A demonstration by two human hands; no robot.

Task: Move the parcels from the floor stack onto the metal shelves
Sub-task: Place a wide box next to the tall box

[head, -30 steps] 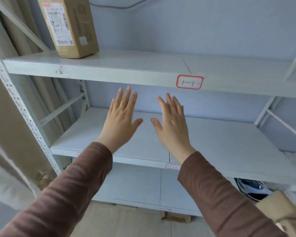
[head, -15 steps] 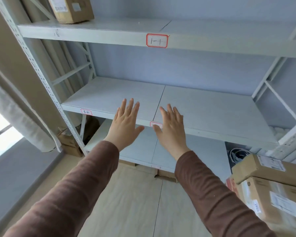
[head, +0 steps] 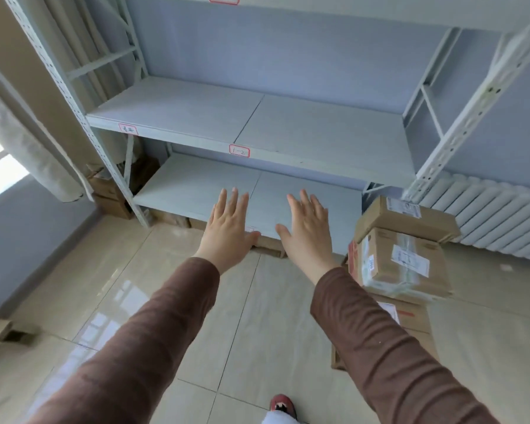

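In front of pale metal shelves (head: 178, 114), a person in brown sleeves (head: 153, 325) is holding both arms out over a glossy tiled floor (head: 257, 316). The left hand (head: 228, 231) and the right hand (head: 308, 234) are hovering side by side, backs up, fingers straight and spread, gripping nothing and touching nothing. The parcels (head: 403, 258) are sitting in a stack on the floor to the right of the hands, at the foot of the shelving's right upright: a brown cardboard box lying askew on top, a taped box with white labels beneath it, and more cardboard under those, partly hidden behind the right sleeve. A white radiator (head: 499, 218) is running along the wall behind the stack. More cardboard boxes (head: 110, 191) are resting by the left upright, under a hanging curtain (head: 28, 142). A red shoe tip (head: 282, 405) is showing at the bottom edge.
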